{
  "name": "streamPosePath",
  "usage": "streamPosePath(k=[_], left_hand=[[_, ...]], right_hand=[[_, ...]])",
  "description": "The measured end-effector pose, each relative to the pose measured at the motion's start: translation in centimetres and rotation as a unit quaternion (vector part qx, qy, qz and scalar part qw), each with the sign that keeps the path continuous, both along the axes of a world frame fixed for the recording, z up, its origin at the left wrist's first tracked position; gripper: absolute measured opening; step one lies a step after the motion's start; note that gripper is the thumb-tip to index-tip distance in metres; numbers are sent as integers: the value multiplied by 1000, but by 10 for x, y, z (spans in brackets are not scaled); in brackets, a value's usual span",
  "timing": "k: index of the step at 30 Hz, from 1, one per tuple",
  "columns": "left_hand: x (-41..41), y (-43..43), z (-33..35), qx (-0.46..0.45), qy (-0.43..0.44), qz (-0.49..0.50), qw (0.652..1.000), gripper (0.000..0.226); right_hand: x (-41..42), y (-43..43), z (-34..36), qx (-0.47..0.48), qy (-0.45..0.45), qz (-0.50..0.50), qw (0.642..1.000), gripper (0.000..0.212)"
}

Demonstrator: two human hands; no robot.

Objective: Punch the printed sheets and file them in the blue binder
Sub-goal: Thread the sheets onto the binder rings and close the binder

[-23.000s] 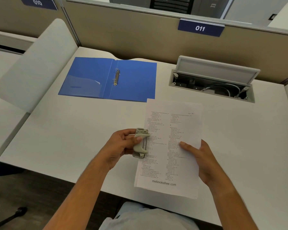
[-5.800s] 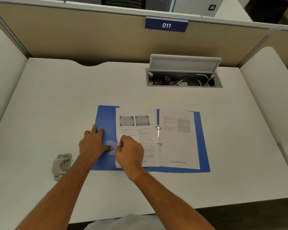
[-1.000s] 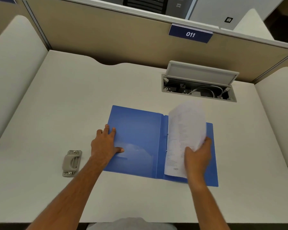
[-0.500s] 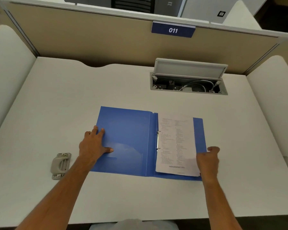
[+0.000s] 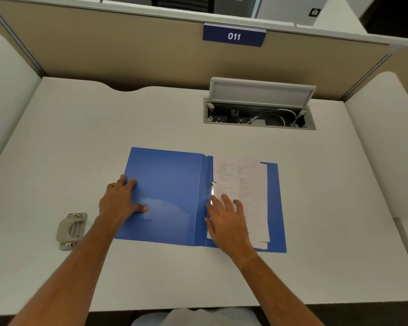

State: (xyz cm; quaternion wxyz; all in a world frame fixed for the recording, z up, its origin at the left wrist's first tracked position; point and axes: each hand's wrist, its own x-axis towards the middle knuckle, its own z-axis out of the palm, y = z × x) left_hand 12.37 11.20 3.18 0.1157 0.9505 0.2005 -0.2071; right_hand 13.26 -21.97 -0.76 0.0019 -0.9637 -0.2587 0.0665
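The blue binder (image 5: 170, 184) lies open on the white desk. The printed sheets (image 5: 247, 184) sit stacked on its right half, threaded on the metal ring mechanism (image 5: 212, 188) at the spine. My left hand (image 5: 120, 198) rests flat on the left edge of the left cover, fingers straight. My right hand (image 5: 226, 215) lies flat on the lower left part of the sheets, fingers spread beside the rings. The grey hole punch (image 5: 71, 230) lies on the desk left of my left forearm, untouched.
An open cable box (image 5: 259, 114) with its lid raised is sunk into the desk behind the binder. A beige partition with the label 011 (image 5: 233, 36) closes the far side. White side panels (image 5: 386, 128) stand at both ends of the desk.
My right hand let go of the sheets' right edge and moved left onto them beside the rings. The sheets now lie flat. My left hand stayed on the left cover.
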Motion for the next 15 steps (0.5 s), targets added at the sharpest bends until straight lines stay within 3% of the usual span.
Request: streamPosePath(k=[15], left_hand=[[-1,4,-7,-2,-5,0,1000,109]], right_hand=[[34,-16,-18,-20,21,-18,999,79]])
